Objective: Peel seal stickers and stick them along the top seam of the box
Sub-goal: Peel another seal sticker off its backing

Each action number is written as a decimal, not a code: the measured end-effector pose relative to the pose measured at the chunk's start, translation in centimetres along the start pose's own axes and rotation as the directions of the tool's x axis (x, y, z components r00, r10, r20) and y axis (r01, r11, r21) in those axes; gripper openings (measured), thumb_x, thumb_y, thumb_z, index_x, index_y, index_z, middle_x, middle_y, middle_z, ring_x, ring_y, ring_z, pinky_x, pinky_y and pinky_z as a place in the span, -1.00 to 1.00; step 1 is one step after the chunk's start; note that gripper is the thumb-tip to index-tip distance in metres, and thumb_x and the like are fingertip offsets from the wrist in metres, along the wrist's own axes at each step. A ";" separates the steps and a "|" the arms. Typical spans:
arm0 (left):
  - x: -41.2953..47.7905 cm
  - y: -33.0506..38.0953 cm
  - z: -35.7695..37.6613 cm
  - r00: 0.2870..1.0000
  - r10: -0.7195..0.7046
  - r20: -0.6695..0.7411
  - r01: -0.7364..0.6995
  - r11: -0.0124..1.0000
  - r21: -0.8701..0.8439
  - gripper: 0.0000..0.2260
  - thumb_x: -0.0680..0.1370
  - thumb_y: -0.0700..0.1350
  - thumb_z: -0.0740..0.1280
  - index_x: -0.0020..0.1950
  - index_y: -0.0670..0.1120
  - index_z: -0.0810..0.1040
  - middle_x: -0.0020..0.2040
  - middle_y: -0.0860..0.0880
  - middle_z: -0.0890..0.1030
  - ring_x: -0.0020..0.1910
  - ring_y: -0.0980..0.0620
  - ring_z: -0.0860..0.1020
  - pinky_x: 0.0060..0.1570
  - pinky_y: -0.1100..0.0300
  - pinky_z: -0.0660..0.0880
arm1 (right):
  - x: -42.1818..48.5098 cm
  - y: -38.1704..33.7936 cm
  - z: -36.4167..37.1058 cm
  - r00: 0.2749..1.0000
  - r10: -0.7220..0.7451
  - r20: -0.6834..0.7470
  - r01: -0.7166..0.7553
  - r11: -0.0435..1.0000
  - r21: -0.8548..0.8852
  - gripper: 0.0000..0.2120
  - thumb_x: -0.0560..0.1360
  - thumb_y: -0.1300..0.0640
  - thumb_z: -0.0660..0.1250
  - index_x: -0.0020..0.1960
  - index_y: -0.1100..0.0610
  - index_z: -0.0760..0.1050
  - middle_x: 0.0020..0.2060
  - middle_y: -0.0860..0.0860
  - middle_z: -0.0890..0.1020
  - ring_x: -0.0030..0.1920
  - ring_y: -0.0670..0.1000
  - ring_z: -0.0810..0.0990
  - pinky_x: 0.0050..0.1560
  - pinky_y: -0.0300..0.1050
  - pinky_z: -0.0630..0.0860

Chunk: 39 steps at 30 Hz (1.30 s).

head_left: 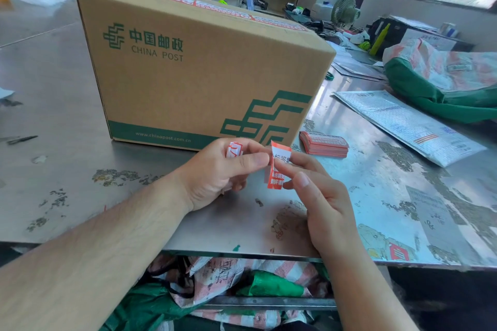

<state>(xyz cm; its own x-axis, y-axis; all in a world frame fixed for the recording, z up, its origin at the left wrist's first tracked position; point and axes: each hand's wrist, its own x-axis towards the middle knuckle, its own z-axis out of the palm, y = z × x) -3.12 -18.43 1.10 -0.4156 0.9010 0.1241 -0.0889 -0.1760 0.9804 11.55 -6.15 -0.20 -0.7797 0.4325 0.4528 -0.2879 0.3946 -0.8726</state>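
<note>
Head view: both hands meet at centre frame, just in front of the box, probably so a freed seal can go straight up to its top seam, where a row of stickers already lies. The left hand pinches one edge of the sticker with thumb and forefinger, a red-and-white scrap tucked under its curled fingers; the right hand pinches the opposite edge. A stack of stickers waits on the tabletop, right of the hands.
</note>
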 end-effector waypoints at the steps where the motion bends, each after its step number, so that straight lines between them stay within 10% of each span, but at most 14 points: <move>1: 0.0 0.0 0.0 1.000 -0.007 -0.001 0.007 1.000 -0.009 -0.90 0.44 -0.10 0.40 -0.11 -0.11 0.60 -0.48 0.09 0.51 -0.56 0.18 0.33 -0.46 0.25 0.21 | 0.0 0.1 0.0 1.000 0.002 -0.006 -0.002 1.000 -0.003 -0.69 0.54 -0.04 0.24 0.11 -0.03 0.71 0.19 -0.11 0.65 0.28 -0.04 0.56 0.19 -0.19 0.48; 26: 0.2 -0.2 0.2 0.998 0.037 -0.054 -0.035 0.999 0.034 -0.94 0.32 0.01 0.47 -0.30 0.06 0.64 -0.29 0.06 0.61 -0.40 0.14 0.41 -0.44 0.31 0.36 | 0.2 0.8 0.1 0.977 -0.007 -0.212 -0.037 0.979 -0.202 -0.61 0.56 -0.11 0.15 0.13 0.00 0.69 0.11 -0.07 0.64 0.17 -0.15 0.58 0.13 -0.23 0.47; 39: 0.6 -0.8 0.4 0.992 0.054 -0.111 -0.043 0.994 0.096 -0.95 0.42 -0.11 0.40 -0.25 -0.01 0.61 -0.25 -0.11 0.54 -0.44 0.15 0.39 -0.44 0.34 0.34 | 0.0 0.3 0.6 0.991 -0.135 -0.025 0.119 0.935 -0.335 -0.67 0.63 -0.01 0.11 0.14 -0.09 0.64 0.07 -0.25 0.65 0.13 -0.19 0.61 0.09 -0.38 0.43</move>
<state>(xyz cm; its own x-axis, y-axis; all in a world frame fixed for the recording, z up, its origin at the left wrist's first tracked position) -2.96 -17.61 0.46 -0.5178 0.8406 0.1588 0.0168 -0.1756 0.9843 11.12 -6.52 -0.52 -0.7195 0.3957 0.5707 -0.1753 0.6917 -0.7006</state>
